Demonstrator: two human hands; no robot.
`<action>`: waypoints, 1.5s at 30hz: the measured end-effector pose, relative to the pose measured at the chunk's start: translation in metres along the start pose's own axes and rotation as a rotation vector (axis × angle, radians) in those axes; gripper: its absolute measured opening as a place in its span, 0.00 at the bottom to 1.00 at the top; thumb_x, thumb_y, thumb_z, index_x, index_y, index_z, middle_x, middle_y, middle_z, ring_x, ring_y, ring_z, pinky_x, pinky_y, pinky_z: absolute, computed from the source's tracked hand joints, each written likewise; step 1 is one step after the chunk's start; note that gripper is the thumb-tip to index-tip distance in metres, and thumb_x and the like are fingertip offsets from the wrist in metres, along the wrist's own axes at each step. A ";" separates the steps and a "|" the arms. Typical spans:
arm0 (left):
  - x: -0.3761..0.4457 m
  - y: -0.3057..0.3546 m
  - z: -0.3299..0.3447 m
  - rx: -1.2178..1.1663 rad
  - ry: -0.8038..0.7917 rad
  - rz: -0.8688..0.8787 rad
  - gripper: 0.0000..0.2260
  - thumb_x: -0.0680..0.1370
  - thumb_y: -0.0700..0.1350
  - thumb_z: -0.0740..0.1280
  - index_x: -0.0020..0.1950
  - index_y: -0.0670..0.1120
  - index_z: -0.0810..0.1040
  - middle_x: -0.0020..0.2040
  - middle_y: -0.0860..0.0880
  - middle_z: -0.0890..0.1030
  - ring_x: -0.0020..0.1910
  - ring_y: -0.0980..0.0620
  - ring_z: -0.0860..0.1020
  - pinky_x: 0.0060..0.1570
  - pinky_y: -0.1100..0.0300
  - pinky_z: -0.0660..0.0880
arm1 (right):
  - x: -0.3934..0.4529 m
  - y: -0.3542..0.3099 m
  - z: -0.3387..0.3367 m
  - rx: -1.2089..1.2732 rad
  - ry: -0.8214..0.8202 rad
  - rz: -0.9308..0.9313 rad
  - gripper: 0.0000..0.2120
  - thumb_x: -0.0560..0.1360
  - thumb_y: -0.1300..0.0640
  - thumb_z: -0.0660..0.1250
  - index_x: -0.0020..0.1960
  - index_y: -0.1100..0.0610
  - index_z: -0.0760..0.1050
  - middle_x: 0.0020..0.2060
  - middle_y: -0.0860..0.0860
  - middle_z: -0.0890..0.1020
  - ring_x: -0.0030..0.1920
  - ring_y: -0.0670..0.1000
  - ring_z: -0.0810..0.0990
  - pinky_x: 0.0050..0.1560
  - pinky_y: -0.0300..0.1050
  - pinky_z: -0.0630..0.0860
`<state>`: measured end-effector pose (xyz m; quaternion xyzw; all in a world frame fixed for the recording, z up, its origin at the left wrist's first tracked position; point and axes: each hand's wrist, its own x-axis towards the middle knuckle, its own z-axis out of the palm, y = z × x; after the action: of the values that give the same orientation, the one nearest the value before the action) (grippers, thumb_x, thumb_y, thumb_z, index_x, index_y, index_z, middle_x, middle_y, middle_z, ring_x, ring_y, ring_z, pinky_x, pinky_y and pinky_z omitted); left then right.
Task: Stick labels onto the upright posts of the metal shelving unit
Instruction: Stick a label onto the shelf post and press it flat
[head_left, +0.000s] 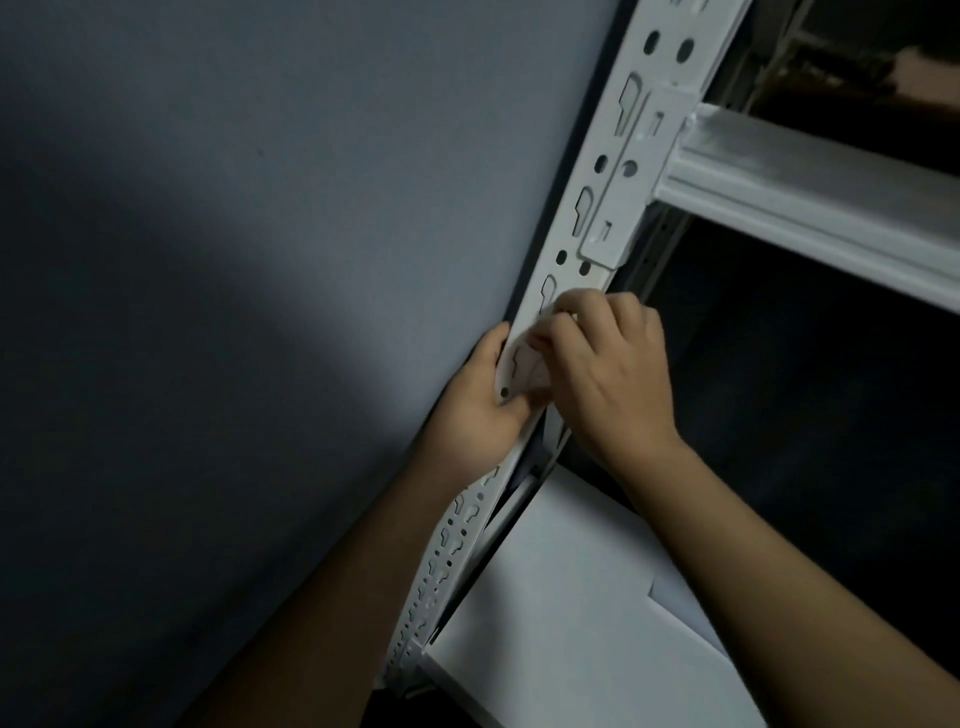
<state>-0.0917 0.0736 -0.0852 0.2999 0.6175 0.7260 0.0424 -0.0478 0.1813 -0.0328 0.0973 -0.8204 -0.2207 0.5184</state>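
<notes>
White-painted steel makes up the upright post (597, 218), which runs as a long diagonal from the near lower left to the far upper right, its face punched with round holes and keyhole slots; a grey wall (234, 260) lies just to its left. A horizontal beam (810, 192) hooks onto the post higher up and runs off to the right, and a white shelf board (571, 613) lies lower down, near the camera. The label (530, 369), a small pale piece, sits on the post's face below the beam bracket, between the two hands; it is partly covered, so its long axis cannot be told for sure, though what shows seems to lie along the post. The left hand (478, 405) grips the post, thumb across the front and fingers curled round its wall-side edge, steadying it. The right hand (608, 369) is curled over the label, its fingertips (550, 332) on or pinching the label's upper part; whether they press or pinch is not clear. By the look of it this label is being laid down or smoothed, so the step is under way and not finished. No other label shows on the visible stretch of post, above or below, so most of the labelling seems to remain, though other posts are out of sight.
</notes>
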 end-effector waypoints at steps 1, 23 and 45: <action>0.000 0.000 0.000 0.009 0.004 0.007 0.28 0.69 0.44 0.69 0.68 0.48 0.68 0.61 0.48 0.77 0.62 0.55 0.75 0.64 0.52 0.71 | -0.002 0.001 0.000 0.019 0.025 0.017 0.04 0.70 0.63 0.73 0.44 0.57 0.80 0.45 0.54 0.81 0.45 0.53 0.69 0.46 0.48 0.64; -0.004 -0.002 -0.001 0.070 0.039 0.035 0.27 0.71 0.49 0.68 0.69 0.50 0.67 0.63 0.52 0.77 0.63 0.56 0.74 0.65 0.50 0.71 | -0.010 -0.006 -0.002 0.001 0.132 0.158 0.05 0.75 0.56 0.70 0.42 0.54 0.81 0.40 0.52 0.80 0.45 0.52 0.70 0.49 0.51 0.61; -0.025 0.011 -0.011 0.606 0.210 0.157 0.18 0.80 0.45 0.58 0.71 0.46 0.70 0.65 0.49 0.76 0.63 0.50 0.75 0.63 0.53 0.71 | -0.017 -0.005 -0.019 0.350 -0.106 0.334 0.04 0.76 0.57 0.66 0.49 0.56 0.76 0.43 0.49 0.74 0.45 0.48 0.71 0.49 0.44 0.63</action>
<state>-0.0735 0.0513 -0.0853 0.2691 0.7813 0.5373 -0.1687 -0.0238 0.1790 -0.0422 0.0370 -0.8770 0.0088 0.4790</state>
